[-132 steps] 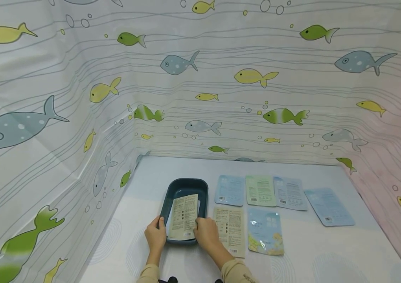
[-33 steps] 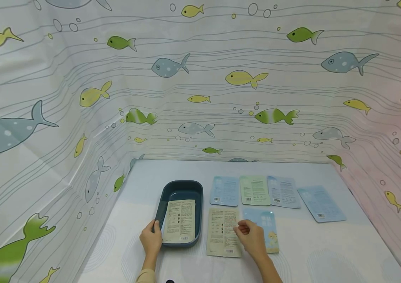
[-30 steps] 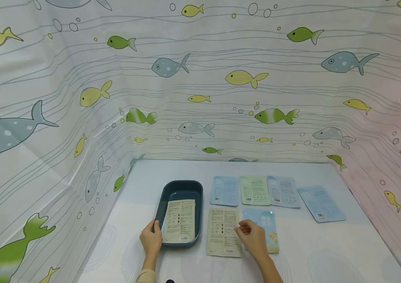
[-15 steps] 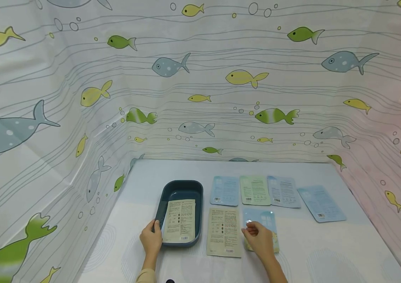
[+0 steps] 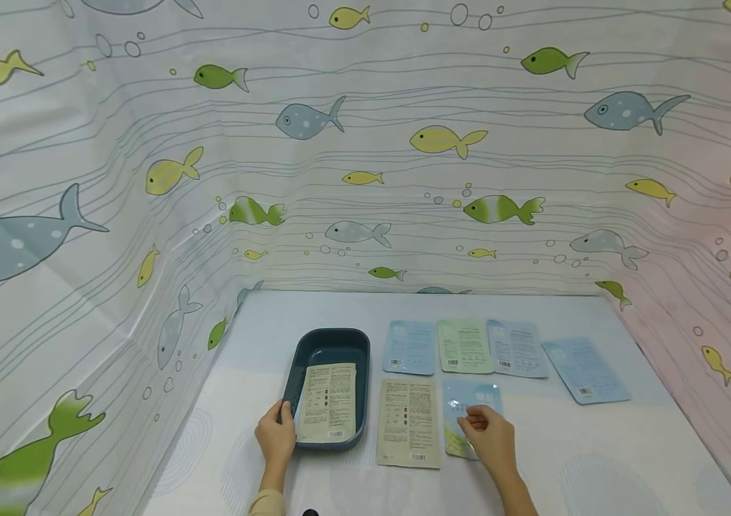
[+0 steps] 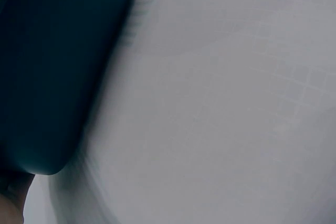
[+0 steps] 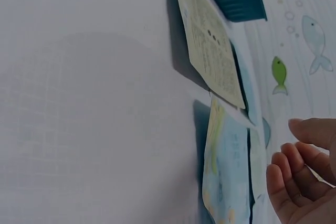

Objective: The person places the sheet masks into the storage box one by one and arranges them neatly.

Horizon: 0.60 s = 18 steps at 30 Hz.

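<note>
My left hand point(image 5: 275, 433) grips the near left side of a dark blue rectangular tray point(image 5: 363, 401), thumb over the rim. Inside the tray lies a flat beige packet point(image 5: 328, 401) with printed text and a barcode. My right hand point(image 5: 491, 437) hovers over a blue packet point(image 5: 459, 423) with a yellow-green picture, partly covering it. Its fingers point(image 7: 286, 161) are loosely curled and hold nothing in the right wrist view, the thumb standing apart. Between tray and right hand lies another beige packet point(image 5: 407, 423). The left wrist view shows mostly the tray's outer side point(image 6: 58, 66).
Behind, in a row, lie a blue packet point(image 5: 411, 347), a green packet point(image 5: 465, 347) and a pale blue packet point(image 5: 517, 347). A further blue packet point(image 5: 587, 370) lies tilted at the right. Fish-printed sheeting point(image 5: 365, 208) walls the white table point(image 5: 572, 444).
My right hand has left the packet in the tray, which now lies lower there, and moved right past the second beige packet to the blue one. My left hand stays on the tray.
</note>
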### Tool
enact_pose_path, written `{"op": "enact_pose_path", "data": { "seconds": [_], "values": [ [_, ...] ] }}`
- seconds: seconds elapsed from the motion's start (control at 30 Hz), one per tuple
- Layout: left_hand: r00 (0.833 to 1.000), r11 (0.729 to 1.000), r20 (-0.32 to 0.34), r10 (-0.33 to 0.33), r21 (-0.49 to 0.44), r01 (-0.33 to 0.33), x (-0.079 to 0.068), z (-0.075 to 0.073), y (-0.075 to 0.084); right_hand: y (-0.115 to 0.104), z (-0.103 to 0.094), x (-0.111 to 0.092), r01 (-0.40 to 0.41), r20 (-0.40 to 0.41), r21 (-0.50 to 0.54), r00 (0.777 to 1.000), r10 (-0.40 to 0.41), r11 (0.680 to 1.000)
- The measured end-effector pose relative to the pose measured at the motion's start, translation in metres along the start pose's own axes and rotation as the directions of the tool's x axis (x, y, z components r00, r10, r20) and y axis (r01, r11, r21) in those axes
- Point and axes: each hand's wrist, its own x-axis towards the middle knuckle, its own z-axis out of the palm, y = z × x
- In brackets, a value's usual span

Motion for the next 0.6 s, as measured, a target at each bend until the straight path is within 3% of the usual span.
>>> {"op": "enact_pose_path", "data": {
  "seconds": [0.17,0.43,0.6],
  "values": [
    [1.000,1.000,0.004,-0.003,0.006,0.003,0.001,0.000,0.000,0.004,-0.005,0.000,-0.028,-0.006,-0.024,1.000,0.028,0.999],
    [1.000,1.000,0.011,-0.005,0.007,0.005,0.001,-0.001,0.001,0.009,-0.021,0.000,-0.168,0.062,-0.109,0.983,0.175,0.980],
    [1.000,1.000,0.014,-0.008,0.008,0.008,0.000,-0.001,0.001,0.018,-0.026,0.001,-0.204,0.070,-0.142,0.974,0.215,0.969]
  ]
}}
